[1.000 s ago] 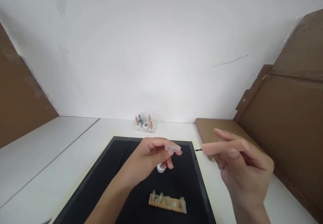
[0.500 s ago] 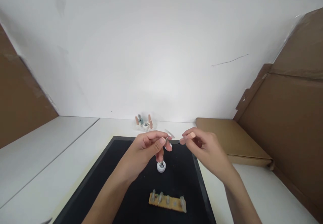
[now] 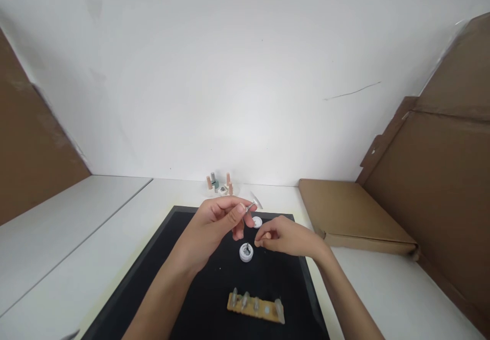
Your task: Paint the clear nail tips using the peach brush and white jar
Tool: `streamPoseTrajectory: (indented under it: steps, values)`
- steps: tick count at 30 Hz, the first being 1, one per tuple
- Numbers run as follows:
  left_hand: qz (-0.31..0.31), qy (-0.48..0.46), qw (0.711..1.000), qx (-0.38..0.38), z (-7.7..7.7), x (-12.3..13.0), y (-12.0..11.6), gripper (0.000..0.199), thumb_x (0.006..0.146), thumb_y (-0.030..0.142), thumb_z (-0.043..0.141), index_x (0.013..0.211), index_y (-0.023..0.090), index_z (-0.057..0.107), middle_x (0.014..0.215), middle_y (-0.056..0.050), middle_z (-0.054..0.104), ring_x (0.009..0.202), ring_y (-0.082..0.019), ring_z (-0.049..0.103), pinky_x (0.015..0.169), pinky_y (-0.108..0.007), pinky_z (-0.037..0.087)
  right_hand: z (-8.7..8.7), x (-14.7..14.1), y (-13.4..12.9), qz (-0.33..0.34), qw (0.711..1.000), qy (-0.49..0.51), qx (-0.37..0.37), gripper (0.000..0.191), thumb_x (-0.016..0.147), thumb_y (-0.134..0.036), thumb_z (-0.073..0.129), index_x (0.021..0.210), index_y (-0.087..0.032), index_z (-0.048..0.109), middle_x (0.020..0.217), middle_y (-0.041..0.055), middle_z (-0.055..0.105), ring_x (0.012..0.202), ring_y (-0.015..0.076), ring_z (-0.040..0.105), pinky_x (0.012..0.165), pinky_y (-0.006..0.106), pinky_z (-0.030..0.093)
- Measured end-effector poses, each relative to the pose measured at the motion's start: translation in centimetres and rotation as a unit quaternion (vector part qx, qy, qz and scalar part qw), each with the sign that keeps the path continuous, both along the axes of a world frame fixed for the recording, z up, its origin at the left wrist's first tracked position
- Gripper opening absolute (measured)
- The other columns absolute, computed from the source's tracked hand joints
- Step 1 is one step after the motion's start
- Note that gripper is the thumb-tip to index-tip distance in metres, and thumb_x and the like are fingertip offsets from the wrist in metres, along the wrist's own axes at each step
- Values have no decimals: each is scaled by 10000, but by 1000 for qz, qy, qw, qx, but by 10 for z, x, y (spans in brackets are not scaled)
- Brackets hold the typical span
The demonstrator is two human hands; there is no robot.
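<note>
My left hand (image 3: 214,225) is closed, pinching a small silvery stem between thumb and forefinger. A clear, pale false nail tip (image 3: 258,201) shows at the stem's far end. My right hand (image 3: 289,235) is closed around a brush with a peach handle (image 3: 268,235), mostly hidden by the fingers. It is just right of a small open white jar (image 3: 246,252) with silvery-grey contents; a dark tip shows in the jar's mouth. Behind the hands lies a white round lid (image 3: 256,222). Nearer me, a yellow strip (image 3: 260,310) bears several clear nail tips.
A black mat (image 3: 191,299) covers the middle of the white table. Peach-capped and grey-capped bottles (image 3: 220,186) stand at the back by the wall. A flat cardboard box (image 3: 356,215) lies to the right, and cardboard panels rise on both sides.
My right hand has moved down and left with the brush, from beside the nail tip to beside the jar. My left hand has shifted slightly left, still holding the stem.
</note>
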State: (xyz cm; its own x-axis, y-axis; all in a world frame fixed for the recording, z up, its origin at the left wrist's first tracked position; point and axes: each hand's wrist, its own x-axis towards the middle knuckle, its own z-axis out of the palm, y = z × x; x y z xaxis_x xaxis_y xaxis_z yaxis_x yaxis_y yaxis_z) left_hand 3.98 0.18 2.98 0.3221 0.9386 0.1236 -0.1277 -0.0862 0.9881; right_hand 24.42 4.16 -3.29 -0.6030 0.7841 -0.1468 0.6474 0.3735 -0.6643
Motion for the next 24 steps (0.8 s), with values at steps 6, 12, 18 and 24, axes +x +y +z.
streamPoseTrajectory:
  steps: [6,12,18,24]
  values:
    - [16,7,1000,4,-1,0,1,315,771,464,723,811,151,718,629,4,638,502,-91,493,547,-238,422,-11,-2,5,36,997,-49,-49,228,924,-328,595,1040,-138,646,1007,44,680,836,167,663,737,344,560]
    - [18,11,1000,3,-2,0,2,316,771,464,719,826,153,714,634,3,638,505,-96,497,553,-244,432,-18,-4,6,47,995,-61,-59,241,922,-321,597,1079,-143,639,1074,56,670,891,185,661,762,360,561]
    - [10,3,1000,1,-2,-1,2,307,771,457,726,825,155,718,627,10,634,506,-89,500,546,-229,424,-21,-9,7,50,994,-85,-57,262,918,-327,602,1097,-139,632,1113,56,655,926,206,656,774,372,562]
    - [16,10,1000,8,-3,-1,1,310,787,454,707,830,147,720,627,-3,635,513,-104,504,549,-247,433,-17,-12,4,41,991,-119,-39,272,920,-327,599,1117,-141,624,1131,58,648,943,214,653,785,380,562]
